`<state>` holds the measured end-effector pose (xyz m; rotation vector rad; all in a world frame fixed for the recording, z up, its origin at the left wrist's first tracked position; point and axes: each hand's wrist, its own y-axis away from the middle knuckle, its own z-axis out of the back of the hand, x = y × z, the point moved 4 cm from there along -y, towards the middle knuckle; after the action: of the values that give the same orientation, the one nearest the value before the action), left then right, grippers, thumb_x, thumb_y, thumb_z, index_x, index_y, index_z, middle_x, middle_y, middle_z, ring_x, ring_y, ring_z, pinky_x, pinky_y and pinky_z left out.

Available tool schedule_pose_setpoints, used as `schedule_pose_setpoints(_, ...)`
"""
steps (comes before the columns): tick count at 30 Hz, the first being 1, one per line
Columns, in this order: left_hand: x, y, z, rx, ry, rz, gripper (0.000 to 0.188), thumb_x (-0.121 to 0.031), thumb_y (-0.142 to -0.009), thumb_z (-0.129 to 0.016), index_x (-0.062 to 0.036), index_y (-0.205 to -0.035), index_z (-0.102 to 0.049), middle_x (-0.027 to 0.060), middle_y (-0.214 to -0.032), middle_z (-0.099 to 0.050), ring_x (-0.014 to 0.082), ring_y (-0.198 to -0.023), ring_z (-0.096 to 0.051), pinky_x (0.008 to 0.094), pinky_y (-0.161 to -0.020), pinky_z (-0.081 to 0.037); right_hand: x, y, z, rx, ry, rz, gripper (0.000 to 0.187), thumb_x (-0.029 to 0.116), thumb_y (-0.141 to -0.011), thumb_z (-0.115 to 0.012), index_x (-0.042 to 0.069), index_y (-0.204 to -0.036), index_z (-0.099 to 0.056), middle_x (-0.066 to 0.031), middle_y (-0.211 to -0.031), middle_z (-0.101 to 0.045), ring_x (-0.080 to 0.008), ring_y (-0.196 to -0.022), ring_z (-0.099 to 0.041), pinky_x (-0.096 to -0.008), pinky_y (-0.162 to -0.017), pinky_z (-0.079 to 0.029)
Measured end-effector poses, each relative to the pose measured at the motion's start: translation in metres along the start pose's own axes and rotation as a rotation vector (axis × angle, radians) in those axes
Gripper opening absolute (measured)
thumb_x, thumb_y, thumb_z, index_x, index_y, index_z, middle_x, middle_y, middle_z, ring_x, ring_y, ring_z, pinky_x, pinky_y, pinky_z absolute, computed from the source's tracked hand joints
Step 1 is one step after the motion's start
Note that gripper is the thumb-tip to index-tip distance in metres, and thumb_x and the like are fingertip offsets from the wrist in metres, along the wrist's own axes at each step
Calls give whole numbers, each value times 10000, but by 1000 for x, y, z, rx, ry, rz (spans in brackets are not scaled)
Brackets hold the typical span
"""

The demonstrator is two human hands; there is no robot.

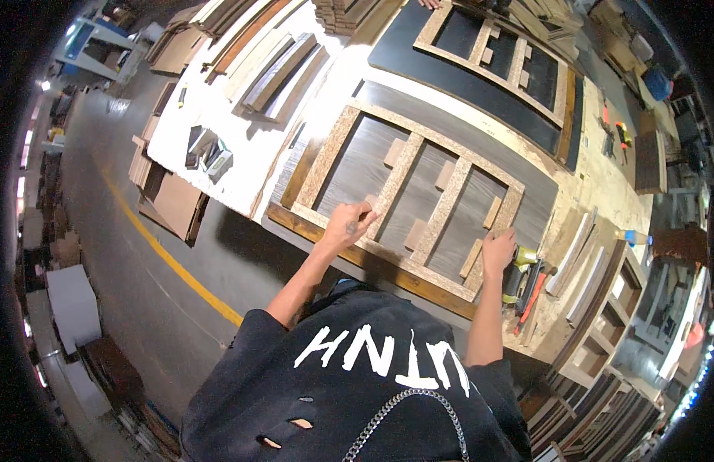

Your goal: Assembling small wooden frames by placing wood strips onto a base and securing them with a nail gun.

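Observation:
A particleboard frame [426,266] with two inner crossbars lies flat on a dark grey wood-grain panel [349,181]. Several small wooden blocks sit against its bars, among them one block [394,152] at the upper left bar and another block [415,235] lower down. My left hand [351,223] is closed, its fingertips pinching a small block [370,202] beside the left crossbar. At the frame's right end, my right hand [497,250] has its fingers closed over the end rail, next to a narrow wood strip [472,259]. My right fingertips are partly hidden.
A nail gun [523,256] and a red-handled tool [532,296] lie right of the panel. Beyond, a similar frame [488,58] rests on a black panel, with another person's hand [429,4] at its edge. Wood strips [284,77] are stacked at the far left.

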<state>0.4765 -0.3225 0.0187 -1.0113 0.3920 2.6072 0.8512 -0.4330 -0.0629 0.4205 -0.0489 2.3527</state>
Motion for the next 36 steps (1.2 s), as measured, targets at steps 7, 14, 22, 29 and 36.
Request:
schedule_pose_setpoints(7,44,-19,13,145,25,-10,408,-378,-930,-590,2,-798,-660,242,-672,-584,427,-639,-588,471,-590,-447,-17,-44,-30,5,101,-183,534,398,-829,-638,-65,-1089,-587,-285,-1099,-619,-456,-1006,-599,-529,-876,-478)
schedule_pose_setpoints(14,81,-43,27,195,119,136,428,-361,-947,-579,26,-767,-610,225,-605,-529,397,-544,-512,433,-533,-405,3,-28,-22,26,146,-384,613,480,-786,-686,-57,-1071,-611,-289,-1069,-641,-442,-1009,-626,-497,-874,-503)
schedule_pose_setpoints(22,-17,-149,-17,159,64,-261,235,-261,-884,-654,-41,-965,-656,161,-884,-654,348,-819,-631,428,-715,-496,24,-34,4,119,149,-372,646,512,-754,-711,-54,-1048,-612,-278,-1101,-614,-448,-984,-626,-505,-838,-510)
schedule_pose_setpoints(29,-25,-256,-89,-117,-278,-541,389,-235,-819,-700,-76,-1149,-568,152,-1172,-553,337,-1163,-485,517,-1045,-334,-24,-26,-12,141,91,-230,540,431,-807,-708,-24,-1084,-622,-269,-1022,-641,-421,-929,-644,-486,-810,-520)
schedule_pose_setpoints(36,9,-235,-81,-154,-371,-571,381,-210,-882,-631,-93,-1236,-553,168,-1174,-532,327,-1176,-478,507,-1110,-298,11,-15,-15,201,119,-405,577,440,-833,-660,-48,-1134,-594,-253,-1066,-625,-401,-995,-625,-454,-832,-527)
